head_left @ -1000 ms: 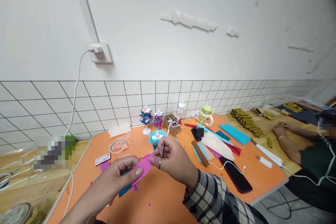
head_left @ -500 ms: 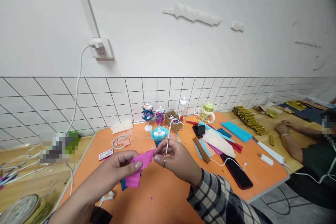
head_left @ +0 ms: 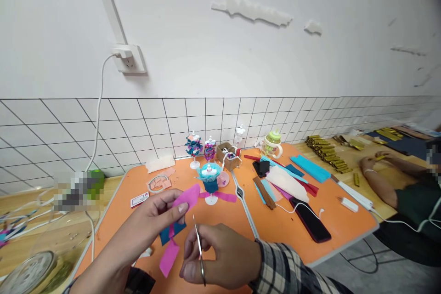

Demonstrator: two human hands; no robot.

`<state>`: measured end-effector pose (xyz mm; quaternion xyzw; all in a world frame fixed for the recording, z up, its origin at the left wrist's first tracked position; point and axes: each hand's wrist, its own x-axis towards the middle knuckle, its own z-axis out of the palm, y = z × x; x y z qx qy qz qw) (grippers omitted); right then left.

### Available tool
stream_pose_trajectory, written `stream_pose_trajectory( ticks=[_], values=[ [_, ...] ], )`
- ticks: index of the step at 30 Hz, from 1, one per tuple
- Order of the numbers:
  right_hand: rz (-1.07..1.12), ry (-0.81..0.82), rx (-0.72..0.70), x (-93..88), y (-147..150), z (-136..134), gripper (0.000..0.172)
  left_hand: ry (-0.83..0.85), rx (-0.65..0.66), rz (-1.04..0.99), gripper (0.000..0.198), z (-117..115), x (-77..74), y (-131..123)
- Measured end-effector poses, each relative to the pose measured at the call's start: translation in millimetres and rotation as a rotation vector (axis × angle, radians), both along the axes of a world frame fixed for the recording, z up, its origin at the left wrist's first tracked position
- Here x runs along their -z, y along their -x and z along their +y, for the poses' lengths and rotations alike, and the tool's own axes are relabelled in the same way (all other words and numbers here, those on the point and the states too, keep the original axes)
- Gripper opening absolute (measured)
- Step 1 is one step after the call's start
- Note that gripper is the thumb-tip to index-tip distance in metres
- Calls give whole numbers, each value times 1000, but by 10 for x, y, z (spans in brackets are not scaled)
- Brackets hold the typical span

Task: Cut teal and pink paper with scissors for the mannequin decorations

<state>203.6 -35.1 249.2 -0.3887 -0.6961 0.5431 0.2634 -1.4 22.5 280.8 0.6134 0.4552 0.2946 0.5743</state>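
My left hand (head_left: 155,220) pinches a piece of pink crepe paper (head_left: 188,197) between thumb and fingers, and a strip of it hangs down to the orange table (head_left: 285,229). My right hand (head_left: 220,259) is closed round small metal scissors (head_left: 199,248), blades pointing up, a little below and right of the paper. A blue paper piece (head_left: 172,232) lies under my left hand. Beyond my hands stands a small decorated figure (head_left: 209,179) wrapped in blue paper with pink strips at its base.
Coloured paper sheets (head_left: 303,170), a dark phone (head_left: 310,223) on a white cable, a small cardboard box (head_left: 228,156) and a green-lidded cup (head_left: 271,143) lie on the table. Another person's arms (head_left: 379,179) rest at the right near gold strips (head_left: 325,156). A wall socket (head_left: 129,59) sits upper left.
My right hand has drawn the scissors away from the pink paper, down toward me. My left hand has lifted the paper, and a strip now hangs loose.
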Motion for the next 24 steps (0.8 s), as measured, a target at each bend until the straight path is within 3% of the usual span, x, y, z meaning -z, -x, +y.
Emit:
stream_pose_trajectory(
  ticks=[8, 15, 24],
  values=[
    [-3, 13, 31, -74, -65, 36, 30, -47, -41, -44, 38, -128, -17, -128],
    [-23, 8, 45, -71, -58, 21, 29, 75, -78, 31, 53, -146, -38, -98],
    [22, 99, -22, -73, -57, 38, 25, -5, -13, -76, 39, -125, 58, -73]
  ],
)
